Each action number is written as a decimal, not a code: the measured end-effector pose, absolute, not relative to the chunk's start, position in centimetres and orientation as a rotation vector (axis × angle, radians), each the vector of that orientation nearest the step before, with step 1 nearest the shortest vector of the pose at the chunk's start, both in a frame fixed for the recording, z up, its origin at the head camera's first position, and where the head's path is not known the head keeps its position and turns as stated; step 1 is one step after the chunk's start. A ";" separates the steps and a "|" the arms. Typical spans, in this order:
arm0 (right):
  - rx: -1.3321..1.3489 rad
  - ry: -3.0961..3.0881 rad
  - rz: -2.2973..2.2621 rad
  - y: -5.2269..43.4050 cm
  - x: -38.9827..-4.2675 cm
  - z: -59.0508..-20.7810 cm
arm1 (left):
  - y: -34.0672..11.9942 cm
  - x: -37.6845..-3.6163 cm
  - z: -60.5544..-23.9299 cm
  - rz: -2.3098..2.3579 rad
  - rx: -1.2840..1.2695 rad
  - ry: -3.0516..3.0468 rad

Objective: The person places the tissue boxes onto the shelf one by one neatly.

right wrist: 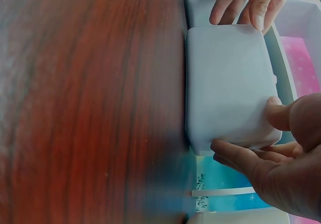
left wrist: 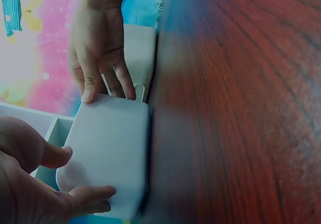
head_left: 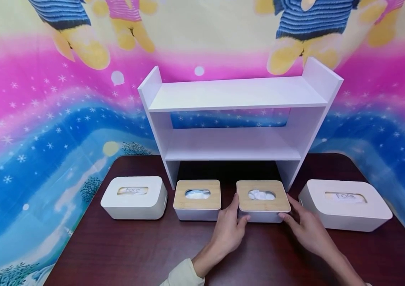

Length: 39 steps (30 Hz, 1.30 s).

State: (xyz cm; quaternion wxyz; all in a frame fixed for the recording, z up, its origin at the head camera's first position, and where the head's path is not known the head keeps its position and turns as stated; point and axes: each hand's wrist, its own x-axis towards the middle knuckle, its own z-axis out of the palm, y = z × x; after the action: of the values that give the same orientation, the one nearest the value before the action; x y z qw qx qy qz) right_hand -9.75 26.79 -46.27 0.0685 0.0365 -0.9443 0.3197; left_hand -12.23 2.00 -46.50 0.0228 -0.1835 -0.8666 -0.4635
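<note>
In the head view, you are gripping a wooden-topped box [head_left: 263,204] between your two hands, low in front of the right part of a white shelf [head_left: 234,145] on a dark red table [head_left: 174,250]. Your left hand [head_left: 228,229] is standing partly open, its fingers lying along the box's left end and its thumb bending toward the front. Your right hand [head_left: 306,230] is matching it at the right end, also partly open, its thumb pressing near the front corner.

Only the head view is showing the lid, wood-coloured, with white tissue [head_left: 261,195] filling an oval slot. Both wrist views are lying sideways and looking at the box's plain pale front, the lid turned out of sight. They are showing your fingers meeting the box from opposite ends. Whether its base is touching the table, you cannot tell.

The box's long axis is running left to right, roughly parallel to the shelf's front edge, and the slot is following the same line. The lid is facing up; the plain front is facing you.

A second wooden-topped box [head_left: 197,204] is standing just left of your left hand. Farther out, a left white box [head_left: 134,204] and a right white box [head_left: 345,214] are flanking the row, "Face" reading in their slots.
</note>
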 end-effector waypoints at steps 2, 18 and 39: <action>0.103 -2.846 0.957 26.7 -9.8 -46.2 | 2.0 -12.3 -46.5 -1.443 -0.569 -2.678; 0.000 -2.827 0.992 26.5 -9.4 -46.1 | 2.3 -12.4 -46.5 -1.448 -0.546 -2.604; 0.076 -2.646 0.873 25.8 -8.4 -41.9 | 0.9 -12.3 -42.3 -1.612 -0.499 -2.542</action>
State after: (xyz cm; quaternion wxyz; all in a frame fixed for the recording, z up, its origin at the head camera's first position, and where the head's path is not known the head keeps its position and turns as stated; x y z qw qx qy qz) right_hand -8.38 25.81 -41.91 0.1760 0.0268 -0.9344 0.3084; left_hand -12.26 0.87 -42.34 0.0451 -0.1635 -0.8322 -0.5279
